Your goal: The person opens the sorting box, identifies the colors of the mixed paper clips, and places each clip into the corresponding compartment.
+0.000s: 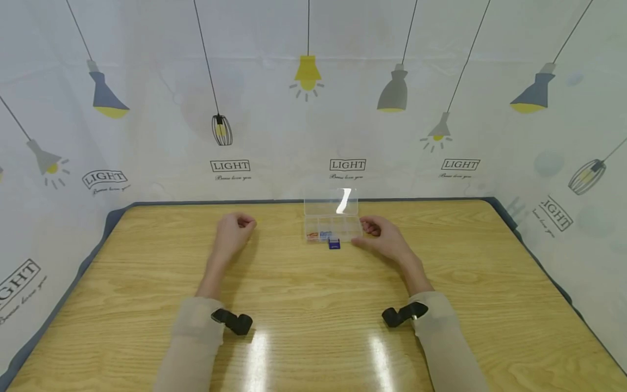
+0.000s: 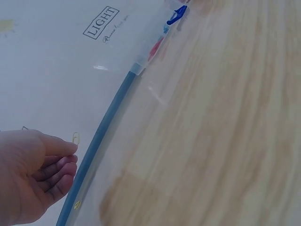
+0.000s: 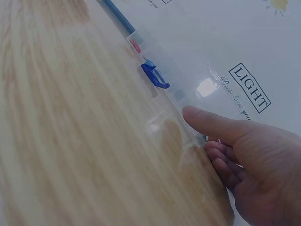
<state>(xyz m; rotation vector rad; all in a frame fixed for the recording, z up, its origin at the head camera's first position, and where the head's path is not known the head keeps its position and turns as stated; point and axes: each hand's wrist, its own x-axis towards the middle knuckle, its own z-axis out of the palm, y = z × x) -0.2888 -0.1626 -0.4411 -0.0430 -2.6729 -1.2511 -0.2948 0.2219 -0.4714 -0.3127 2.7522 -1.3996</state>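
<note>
My left hand [image 1: 234, 233] is above the table, left of the box. In the left wrist view its thumb and forefinger pinch a yellow paper clip [image 2: 76, 137]. A clear plastic compartment box [image 1: 338, 225] lies with its lid [image 1: 320, 207] raised at the back. Small red pieces [image 1: 312, 236] are in its front left compartment, with light blue pieces [image 1: 325, 235] beside them. A dark blue latch [image 1: 334, 244] juts from the front edge. At the box's right end my right hand [image 1: 387, 238] holds it, thumb at the front corner and curled fingers along the side.
The wood-grain table [image 1: 303, 294] has a dark blue edge [image 1: 220, 203] at the back. A white curtain [image 1: 274, 125] printed with lamps hangs behind it and at both sides. Black wrist cameras [image 1: 238, 323] sit on both sleeves.
</note>
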